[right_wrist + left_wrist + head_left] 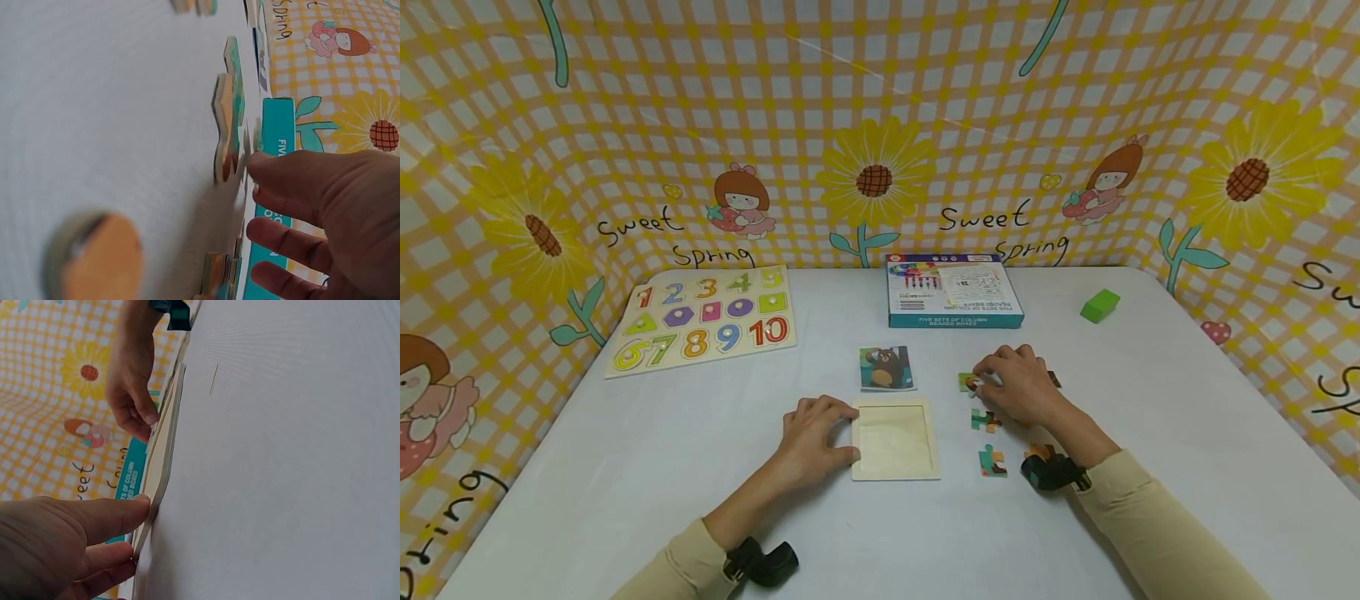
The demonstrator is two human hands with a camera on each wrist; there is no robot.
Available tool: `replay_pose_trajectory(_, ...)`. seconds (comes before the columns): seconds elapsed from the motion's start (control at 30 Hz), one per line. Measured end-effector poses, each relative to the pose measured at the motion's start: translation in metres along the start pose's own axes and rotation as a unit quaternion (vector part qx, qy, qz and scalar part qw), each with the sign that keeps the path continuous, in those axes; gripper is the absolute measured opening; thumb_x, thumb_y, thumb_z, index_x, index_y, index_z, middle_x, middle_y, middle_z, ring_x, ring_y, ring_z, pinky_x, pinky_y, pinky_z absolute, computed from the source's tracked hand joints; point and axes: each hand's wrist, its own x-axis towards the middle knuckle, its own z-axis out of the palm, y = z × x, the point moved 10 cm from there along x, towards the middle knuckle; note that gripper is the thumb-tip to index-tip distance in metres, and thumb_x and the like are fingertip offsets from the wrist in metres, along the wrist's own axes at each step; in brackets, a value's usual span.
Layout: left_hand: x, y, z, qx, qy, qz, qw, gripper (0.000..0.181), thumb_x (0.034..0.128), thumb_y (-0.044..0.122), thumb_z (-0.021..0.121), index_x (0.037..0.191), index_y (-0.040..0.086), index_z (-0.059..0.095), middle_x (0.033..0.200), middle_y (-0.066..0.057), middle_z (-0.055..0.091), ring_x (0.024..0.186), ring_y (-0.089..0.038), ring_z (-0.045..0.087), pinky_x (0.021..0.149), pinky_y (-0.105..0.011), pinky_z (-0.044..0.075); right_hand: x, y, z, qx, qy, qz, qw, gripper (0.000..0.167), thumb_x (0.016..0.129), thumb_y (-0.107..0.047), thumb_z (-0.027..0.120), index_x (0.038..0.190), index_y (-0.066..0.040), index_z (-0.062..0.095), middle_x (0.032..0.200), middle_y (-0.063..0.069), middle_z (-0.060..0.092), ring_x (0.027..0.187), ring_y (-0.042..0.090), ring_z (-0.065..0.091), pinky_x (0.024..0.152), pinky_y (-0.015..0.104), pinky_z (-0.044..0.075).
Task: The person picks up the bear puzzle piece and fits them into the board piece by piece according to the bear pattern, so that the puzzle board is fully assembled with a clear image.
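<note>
A square wooden puzzle tray (897, 443) with a raised rim and bare inside lies in front of me. My left hand (812, 437) rests at its left edge, thumb and fingertips spread along the rim; the left wrist view shows them touching it. To the right lie several jigsaw pieces, among them a green-and-brown piece (985, 420) and a green piece with a red spot (992, 463). At the far left piece (965, 382) of this group, my right hand (1018, 385) pinches with thumb and index finger. That hand partly covers other pieces.
Behind the tray lies a bear picture card (886, 368). Farther back are a bead-set box (955, 292), a number and shape board (707, 321) at left, and a green block (1101, 306) at right. Patterned cloth (775, 108) walls the table's back and sides.
</note>
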Motion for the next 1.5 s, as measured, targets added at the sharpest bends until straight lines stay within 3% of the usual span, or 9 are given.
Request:
replay_pose_trajectory(0.33, 0.0, 0.003, 0.002, 0.004, -0.001, 0.006, 1.0, 0.041, 0.0728, 0.016, 0.078, 0.111, 0.01, 0.064, 0.116, -0.005, 0.059, 0.114, -0.028, 0.041, 0.095, -0.054, 0.024, -0.004, -0.01, -0.006, 0.011, -0.001, 0.001, 0.9999, 0.029, 0.083, -0.022, 0.066, 0.109, -0.01, 0.068, 0.114, 0.016, 0.06, 0.108, 0.038, 0.041, 0.09, 0.054, 0.035)
replay_pose_trajectory(0.97, 0.001, 0.005, 0.002, -0.002, -0.004, 0.006, 1.0, 0.041, 0.0727, 0.016, 0.078, 0.111, 0.01, 0.065, 0.115, -0.006, 0.059, 0.114, -0.029, 0.04, 0.094, -0.055, 0.024, -0.018, -0.065, -0.011, 0.038, 0.039, -0.065, 0.9964, 0.025, 0.08, -0.02, 0.071, 0.103, -0.012, 0.071, 0.104, 0.008, 0.064, 0.1, 0.029, 0.045, 0.08, 0.043, 0.035)
replay_pose_trajectory(1.5, 0.0, 0.001, 0.003, -0.009, -0.014, -0.002, 0.9999, 0.04, 0.0737, 0.013, 0.077, 0.111, 0.008, 0.064, 0.117, -0.006, 0.059, 0.116, -0.028, 0.04, 0.095, -0.055, 0.024, -0.019, -0.106, 0.0, 0.061, 0.039, -0.108, 0.9916, 0.024, 0.078, -0.024, 0.074, 0.099, -0.014, 0.072, 0.101, 0.005, 0.065, 0.095, 0.023, 0.045, 0.078, 0.037, 0.033)
